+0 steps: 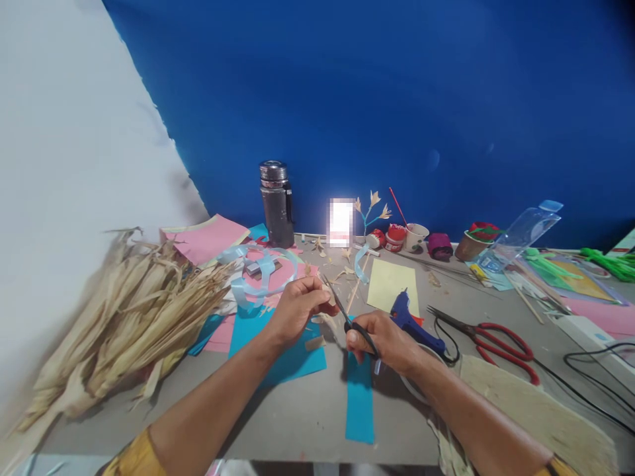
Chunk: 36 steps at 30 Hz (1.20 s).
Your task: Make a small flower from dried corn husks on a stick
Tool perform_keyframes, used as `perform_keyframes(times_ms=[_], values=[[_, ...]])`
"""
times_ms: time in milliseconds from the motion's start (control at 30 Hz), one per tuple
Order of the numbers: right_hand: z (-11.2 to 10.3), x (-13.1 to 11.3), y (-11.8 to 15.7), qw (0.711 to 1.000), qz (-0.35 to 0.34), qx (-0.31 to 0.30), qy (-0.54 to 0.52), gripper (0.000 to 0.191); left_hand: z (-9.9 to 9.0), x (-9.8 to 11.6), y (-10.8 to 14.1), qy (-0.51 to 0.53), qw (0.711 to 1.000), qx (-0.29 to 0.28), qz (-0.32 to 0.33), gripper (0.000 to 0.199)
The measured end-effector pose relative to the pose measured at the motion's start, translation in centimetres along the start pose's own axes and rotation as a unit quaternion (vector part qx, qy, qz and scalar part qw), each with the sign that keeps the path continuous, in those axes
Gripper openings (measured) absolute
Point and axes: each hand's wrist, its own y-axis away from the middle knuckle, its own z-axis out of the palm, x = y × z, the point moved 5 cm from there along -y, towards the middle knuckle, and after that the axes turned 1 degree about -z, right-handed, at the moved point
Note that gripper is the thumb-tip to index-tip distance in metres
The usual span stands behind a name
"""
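Observation:
My right hand [374, 337] is closed around the black handles of a small pair of scissors [338, 301], whose blades point up and to the left. Just left of the blades, my left hand [300, 304] pinches a small pale piece of dry corn husk [326, 292], partly hidden by the fingers. Husk scraps [315, 342] lie below the hands on a blue sheet [292, 363]. Under my right hand runs a narrow blue paper strip [360, 410]. A blue glue gun [414, 324] rests beside my right wrist.
Dry corn husks [124, 317] are heaped at the left. A dark flask [276, 205] stands near the wall by curled light-blue ribbon [265, 268]. Large red-handled scissors [501, 340], a yellow sheet [391, 284], paint pots [395, 238] and a tilted plastic bottle [526, 231] occupy the right.

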Motion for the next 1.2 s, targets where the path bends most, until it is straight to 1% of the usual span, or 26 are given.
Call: perform_keyframes(times_ms=[267,433,533,600,733,767,800,833,900,967,1100,1200], values=[[0.3,0.3,-0.1,0.996,0.045,0.029,-0.076,0.053,0.0,0.2,0.0,0.011,1.0,-0.012,0.011,0.015],[-0.2,-0.2,-0.1,0.995,0.0,0.063,-0.078,0.056,-0.4,-0.4,-0.1,-0.019,1.0,0.008,0.004,0.018],[-0.5,-0.3,-0.1,0.991,-0.002,0.078,-0.113,0.057,-0.5,-0.7,-0.2,-0.02,1.0,0.017,-0.005,0.02],[-0.5,-0.3,0.0,0.99,-0.002,0.073,-0.124,0.057,-0.5,-0.7,-0.3,-0.015,1.0,0.021,-0.009,0.02],[0.1,-0.4,0.1,0.992,-0.008,0.026,-0.123,0.057,-0.7,-0.6,-0.4,-0.005,0.999,0.032,0.0,0.021],[0.1,-0.4,0.1,0.992,-0.009,0.025,-0.125,0.056,-0.7,-0.6,-0.4,-0.003,0.999,0.034,0.0,0.021],[0.0,-0.5,0.1,0.991,-0.011,0.037,-0.128,0.054,-0.7,-0.7,-0.4,-0.002,0.999,0.033,-0.002,0.021],[-0.1,-0.5,0.0,0.989,-0.013,0.062,-0.134,0.052,-0.7,-0.7,-0.4,-0.001,1.0,0.03,-0.005,0.021],[-0.7,-0.6,0.1,0.978,-0.012,0.135,-0.157,0.046,-0.4,-1.0,-0.3,-0.005,1.0,0.019,-0.008,0.021],[-1.1,-0.6,0.1,0.963,-0.007,0.189,-0.193,0.044,0.0,-1.4,-0.1,-0.018,1.0,0.01,-0.012,0.02],[-1.5,-0.4,0.0,0.942,-0.017,0.24,-0.234,0.041,1.0,-2.3,0.2,-0.041,0.999,-0.009,-0.025,0.02],[-1.8,-0.5,0.2,0.94,-0.023,0.252,-0.228,0.036,1.4,-2.7,0.2,-0.011,0.998,-0.032,-0.048,0.021]])
